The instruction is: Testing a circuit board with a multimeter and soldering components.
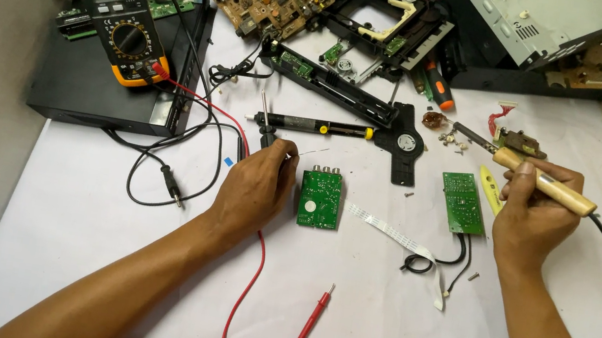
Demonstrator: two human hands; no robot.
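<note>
Soldering iron (545, 184) in R hand (530, 219), L hand (255, 186) by PCB (320, 198)

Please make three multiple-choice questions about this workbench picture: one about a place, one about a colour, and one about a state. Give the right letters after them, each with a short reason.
1. Where is the multimeter?
A. on the black box at far left
B. in the right hand
C. beside the red probe near the person

2. What colour is the small circuit board beside the left hand?
A. blue
B. green
C. brown

3. What is the state of the right hand?
A. open and flat on the sheet
B. closed on the soldering iron
C. resting on the multimeter

Answers: 1 A, it lies on the black box; 2 B, its face is green; 3 B, the fingers wrap the iron's wooden handle.
</note>
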